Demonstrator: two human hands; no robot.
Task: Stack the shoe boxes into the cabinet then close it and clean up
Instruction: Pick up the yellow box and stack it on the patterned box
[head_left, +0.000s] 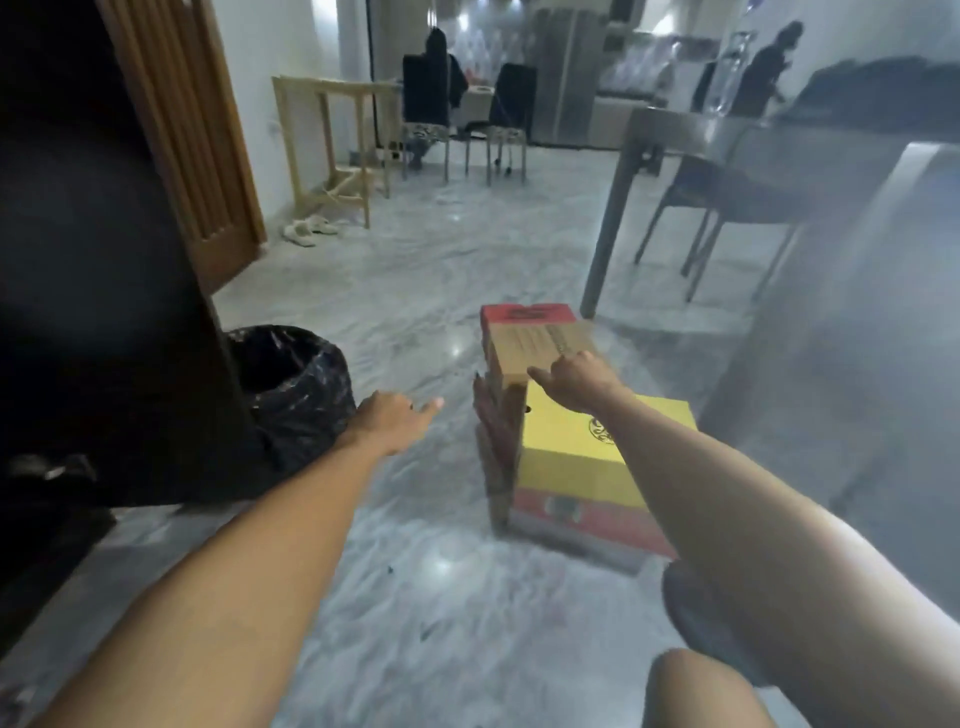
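Note:
Shoe boxes stand stacked on the marble floor right of centre. A yellow box (582, 441) lies nearest, on a red box (582, 525). Behind it a brown cardboard box (535, 348) sits on top, with a red-topped box (524, 313) at the far end. My right hand (576, 376) rests on the brown box's near end, fingers spread over its top. My left hand (395, 415) hovers above the floor to the left of the stack, fingers apart, holding nothing. The dark cabinet (104, 312) fills the left side; its inside is too dark to make out.
A bin lined with a black bag (291, 384) stands by the cabinet, close to my left hand. A wooden door (192, 130) is behind it. A table and chair (727, 171) stand at the right. People sit and stand far back.

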